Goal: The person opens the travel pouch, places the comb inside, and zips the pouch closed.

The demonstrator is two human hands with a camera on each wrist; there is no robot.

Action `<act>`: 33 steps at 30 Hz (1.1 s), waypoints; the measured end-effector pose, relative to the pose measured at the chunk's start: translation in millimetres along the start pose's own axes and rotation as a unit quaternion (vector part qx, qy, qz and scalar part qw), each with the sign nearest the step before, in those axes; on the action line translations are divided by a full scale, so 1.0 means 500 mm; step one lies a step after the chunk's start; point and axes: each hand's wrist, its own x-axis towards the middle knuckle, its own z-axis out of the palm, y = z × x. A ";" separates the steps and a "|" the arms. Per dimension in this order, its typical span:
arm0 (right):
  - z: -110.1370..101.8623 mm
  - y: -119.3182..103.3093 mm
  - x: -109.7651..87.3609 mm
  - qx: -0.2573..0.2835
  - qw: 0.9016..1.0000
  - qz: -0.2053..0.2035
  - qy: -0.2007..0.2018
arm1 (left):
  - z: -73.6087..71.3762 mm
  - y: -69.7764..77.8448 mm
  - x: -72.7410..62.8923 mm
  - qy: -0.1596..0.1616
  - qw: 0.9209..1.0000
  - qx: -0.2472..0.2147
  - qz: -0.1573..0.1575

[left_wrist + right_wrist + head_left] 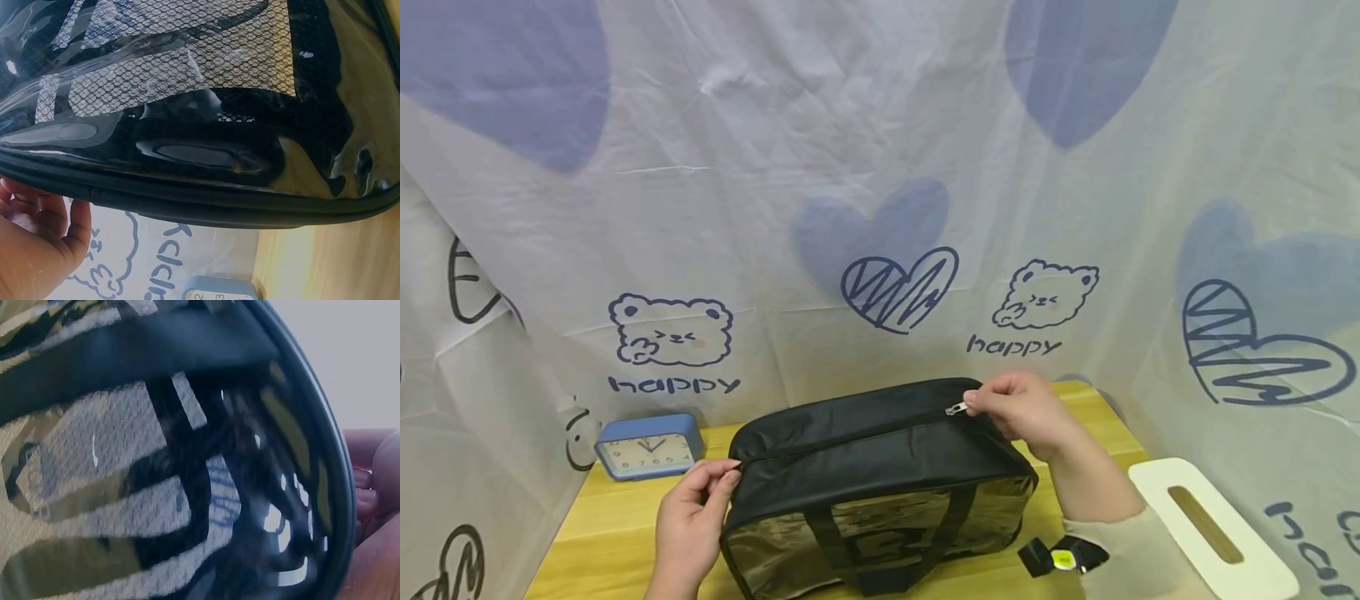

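A black bag (865, 467) with see-through sides and black strap handles stands upright on the wooden table. Its zipper line runs lengthwise along the top. At the bag's right end, my right hand (1026, 417) pinches the silver zipper pull (956, 408) between thumb and fingers. My left hand (691, 521) pinches the top edge at the opposite end, by the end of the zipper. The left wrist view shows the left hand (44, 231) at the bag's rim. In the right wrist view, the bag's clear side (125, 487) covers most of the right hand (375, 512).
A blue alarm clock (650, 446) stands at the back left of the table (610, 525). On the right lies a white, slotted oblong thing (1217, 525), partly behind my right sleeve. A printed cloth (865, 125) hangs close behind and at both sides.
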 end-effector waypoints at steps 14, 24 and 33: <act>-0.084 0.090 -0.046 0.060 0.998 0.010 0.026 | -0.003 -0.009 0.002 0.004 1.000 0.003 0.012; -0.125 0.198 -0.075 0.086 0.992 0.074 0.048 | 0.002 -0.002 0.003 0.007 1.000 0.004 0.002; -0.124 0.296 -0.095 0.131 0.982 0.135 0.032 | 0.004 -0.012 0.000 0.014 1.000 -0.009 -0.022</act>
